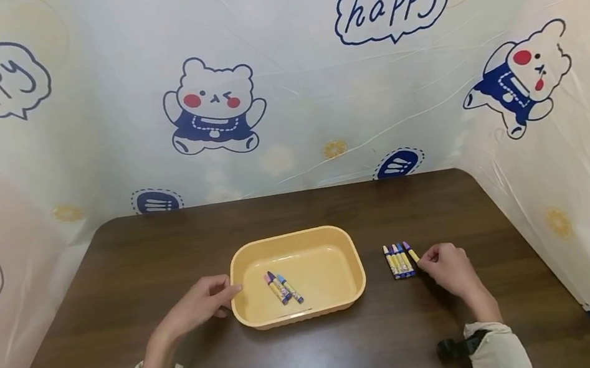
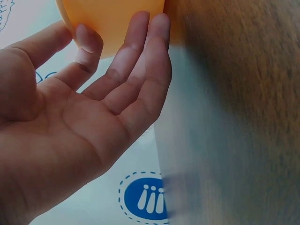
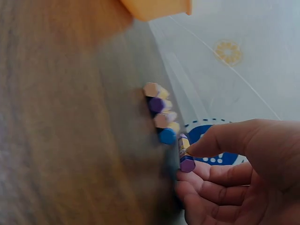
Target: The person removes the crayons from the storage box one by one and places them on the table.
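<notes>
My left hand point(image 1: 201, 303) grips the left rim of a yellow plastic tray point(image 1: 325, 277), thumb over the edge and fingers against the outer wall. Inside the tray, left of its middle, lie three crayons: a pink one point(image 1: 274, 289), a dark one point(image 1: 278, 284) and a blue one point(image 1: 290, 288). To the right of the tray my right hand point(image 1: 451, 272) pinches a purple crayon point(image 3: 183, 152) between thumb and fingers. Just left of that crayon, several crayons point(image 1: 398, 261) lie side by side on the table; their peach, purple and blue ends show in the right wrist view.
The dark wooden table point(image 1: 308, 358) runs back to a printed curtain point(image 1: 294, 96) with bears and the word "happy". The curtain also hangs along the left and right sides. A band with a dark device point(image 1: 456, 347) sits on each wrist.
</notes>
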Motion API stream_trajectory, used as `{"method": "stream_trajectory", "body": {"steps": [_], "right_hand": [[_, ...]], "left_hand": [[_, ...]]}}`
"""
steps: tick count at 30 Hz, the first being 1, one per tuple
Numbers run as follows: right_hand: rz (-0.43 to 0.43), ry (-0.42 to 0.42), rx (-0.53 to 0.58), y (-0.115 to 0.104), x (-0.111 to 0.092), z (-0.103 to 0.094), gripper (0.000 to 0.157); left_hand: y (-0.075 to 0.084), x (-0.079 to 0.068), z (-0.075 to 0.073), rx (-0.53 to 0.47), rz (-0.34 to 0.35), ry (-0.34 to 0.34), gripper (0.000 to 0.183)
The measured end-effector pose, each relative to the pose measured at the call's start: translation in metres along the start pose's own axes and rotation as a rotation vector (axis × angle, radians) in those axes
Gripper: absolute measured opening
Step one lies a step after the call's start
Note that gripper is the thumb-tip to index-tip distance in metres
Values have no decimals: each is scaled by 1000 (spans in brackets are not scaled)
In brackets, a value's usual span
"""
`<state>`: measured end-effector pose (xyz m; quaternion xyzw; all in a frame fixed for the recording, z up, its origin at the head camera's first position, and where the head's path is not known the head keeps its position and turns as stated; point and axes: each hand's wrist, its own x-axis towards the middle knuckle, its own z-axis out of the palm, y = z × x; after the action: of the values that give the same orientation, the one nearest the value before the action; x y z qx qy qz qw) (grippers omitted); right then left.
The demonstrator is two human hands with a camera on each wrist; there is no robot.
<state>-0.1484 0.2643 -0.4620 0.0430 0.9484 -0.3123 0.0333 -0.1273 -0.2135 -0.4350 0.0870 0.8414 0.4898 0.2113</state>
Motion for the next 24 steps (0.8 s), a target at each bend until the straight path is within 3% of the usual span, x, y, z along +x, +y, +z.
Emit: {"method": "stream_trajectory", "body": {"steps": [10, 16, 24], "right_hand": [[1, 19, -25, -1, 4, 10, 17], [11, -8, 25, 0, 4, 11, 17], [22, -35, 92, 2, 2, 10, 18]], "left_hand": [[-4, 1, -1, 9, -22, 12, 36], [-1, -1, -1, 12, -12, 15, 36], [27, -12, 1, 17, -16, 19, 28]]}}
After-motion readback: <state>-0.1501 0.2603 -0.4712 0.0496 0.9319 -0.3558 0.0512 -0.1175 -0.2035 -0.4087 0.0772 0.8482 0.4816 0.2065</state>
